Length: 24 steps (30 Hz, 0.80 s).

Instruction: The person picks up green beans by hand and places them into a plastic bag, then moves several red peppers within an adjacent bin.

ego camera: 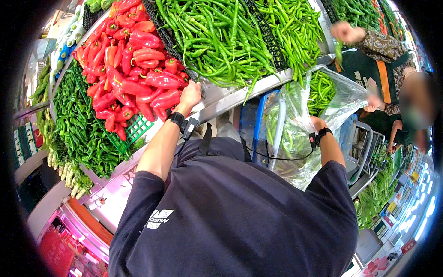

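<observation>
My left hand point(191, 92) rests with curled fingers at the edge of the red pepper pile point(138, 69), by the metal stall ledge point(235, 95). Its fingertips are hidden, so a grip on anything is not visible. On the right, my right hand point(315, 123) grips a large clear plastic bag point(297, 104), its fingers partly covered by the film. Light green chili peppers point(320, 90) show at the bag's mouth, and more green shows through its wall. The bag sits at a blue crate point(264, 121) with a pale metal bar point(278, 133) alongside.
Long green peppers point(218, 41) fill a black crate point(266, 34); light green chilies point(290, 31) lie beside it. Small dark green peppers point(79, 121) and a green basket point(138, 128) stand left. A co-worker's hand point(373, 103) is at the bag; the other hand point(347, 33) is raised, blurred.
</observation>
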Motion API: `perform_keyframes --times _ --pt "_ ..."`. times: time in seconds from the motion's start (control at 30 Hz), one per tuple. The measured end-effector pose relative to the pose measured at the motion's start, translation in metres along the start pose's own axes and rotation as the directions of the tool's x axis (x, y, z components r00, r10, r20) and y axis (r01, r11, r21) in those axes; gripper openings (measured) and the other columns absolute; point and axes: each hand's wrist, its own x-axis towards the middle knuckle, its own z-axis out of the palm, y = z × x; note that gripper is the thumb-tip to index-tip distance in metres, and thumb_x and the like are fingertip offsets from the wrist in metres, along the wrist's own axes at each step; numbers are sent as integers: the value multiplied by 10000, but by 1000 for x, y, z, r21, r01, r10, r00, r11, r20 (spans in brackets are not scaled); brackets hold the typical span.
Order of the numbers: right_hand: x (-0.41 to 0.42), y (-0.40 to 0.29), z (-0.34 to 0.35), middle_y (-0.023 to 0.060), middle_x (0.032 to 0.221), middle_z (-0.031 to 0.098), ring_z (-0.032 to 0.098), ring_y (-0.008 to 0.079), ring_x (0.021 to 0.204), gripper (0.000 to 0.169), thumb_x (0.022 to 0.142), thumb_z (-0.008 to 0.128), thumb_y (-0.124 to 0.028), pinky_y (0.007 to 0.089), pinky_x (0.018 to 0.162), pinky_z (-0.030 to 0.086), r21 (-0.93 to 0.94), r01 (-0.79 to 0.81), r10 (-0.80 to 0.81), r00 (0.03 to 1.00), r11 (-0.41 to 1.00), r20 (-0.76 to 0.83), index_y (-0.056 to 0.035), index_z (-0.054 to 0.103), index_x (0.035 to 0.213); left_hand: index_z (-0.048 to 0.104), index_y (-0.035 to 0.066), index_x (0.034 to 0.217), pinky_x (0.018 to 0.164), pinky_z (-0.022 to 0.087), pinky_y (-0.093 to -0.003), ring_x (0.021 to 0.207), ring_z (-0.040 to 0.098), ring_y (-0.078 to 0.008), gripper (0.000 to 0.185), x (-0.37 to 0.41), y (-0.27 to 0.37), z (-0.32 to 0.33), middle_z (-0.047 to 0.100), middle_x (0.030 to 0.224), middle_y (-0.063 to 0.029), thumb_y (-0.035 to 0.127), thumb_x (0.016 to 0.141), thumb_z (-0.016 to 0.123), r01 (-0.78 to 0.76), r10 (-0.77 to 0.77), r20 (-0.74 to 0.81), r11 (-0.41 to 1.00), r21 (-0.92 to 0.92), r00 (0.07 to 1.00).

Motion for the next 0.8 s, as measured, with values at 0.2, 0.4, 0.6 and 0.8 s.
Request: perform_keyframes --times 0.2,0.4,0.6,0.8 --pt "29 -73 50 168 1322 501 465 328 1192 590 972 400 -428 404 1014 353 -532 -132 -46 950 836 -308 -25 374 1402 459 -96 1097 846 457 -564 952 590 -512 458 -10 -13 -2 609 947 -371 342 984 386 96 -99 -45 993 -64 994" --pt "184 104 6 247 1497 288 214 459 1389 619 962 288 -368 537 1126 207 -334 -379 196 861 863 -469 -16 231 1468 461 -100 1103 854 454 -558 966 585 -512 469 11 -5 5 603 966 -375 347 986 382 40 -39 24 999 -21 999" --pt "72 -61 40 213 1356 498 447 405 1259 792 834 511 -618 464 1068 332 -652 -118 -106 950 749 -293 -86 395 1409 458 -105 1110 843 459 -558 947 590 -512 471 -13 -22 -3 608 942 -371 342 988 373 93 -100 -79 992 -84 992" --pt "110 83 23 179 1036 683 644 334 948 611 783 629 -567 400 822 498 -214 27 -114 906 977 -407 -67 641 1135 455 -106 1110 836 461 -558 939 594 -507 467 5 7 3 611 929 -367 337 988 372 12 -12 16 999 -30 1000"
